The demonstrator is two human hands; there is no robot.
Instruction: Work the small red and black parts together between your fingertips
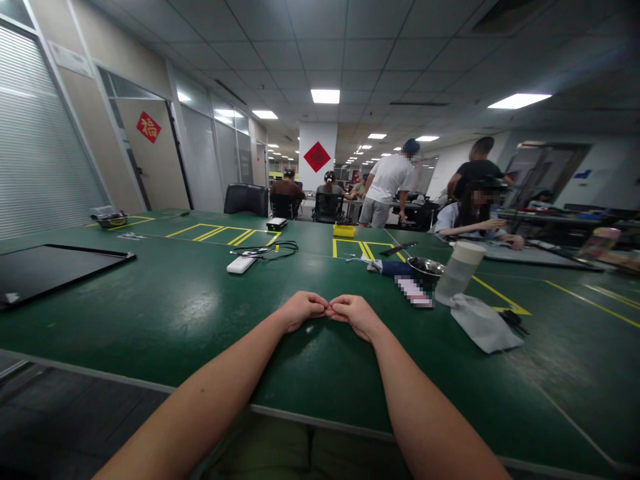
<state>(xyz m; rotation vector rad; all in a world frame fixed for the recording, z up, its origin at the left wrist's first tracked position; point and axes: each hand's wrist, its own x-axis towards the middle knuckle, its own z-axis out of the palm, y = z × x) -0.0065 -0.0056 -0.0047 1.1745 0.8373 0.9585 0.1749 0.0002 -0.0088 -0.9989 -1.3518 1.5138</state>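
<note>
Just above the green tabletop (pixel 240 347), my left hand (pixel 303 311) and my right hand (pixel 356 316) meet fingertip to fingertip. Both are closed in a pinch, thumbs against the fingers. Whatever lies between the fingertips, if anything, is too small or too hidden to make out. Ahead and to the left of my hands lies a white block-shaped device (pixel 241 265) with a black cable (pixel 283 248). To the right are a pink-and-white blurred object (pixel 413 291), a dark blue cloth-like item (pixel 395 268) and a metal bowl (pixel 425 268).
A translucent bottle (pixel 457 273) stands right of the bowl, a grey pouch (pixel 485 325) before it. A black panel (pixel 55 270) lies at left. A yellow box (pixel 344 230) sits farther off. Across the table at right, a person (pixel 473 217) sits; others are behind.
</note>
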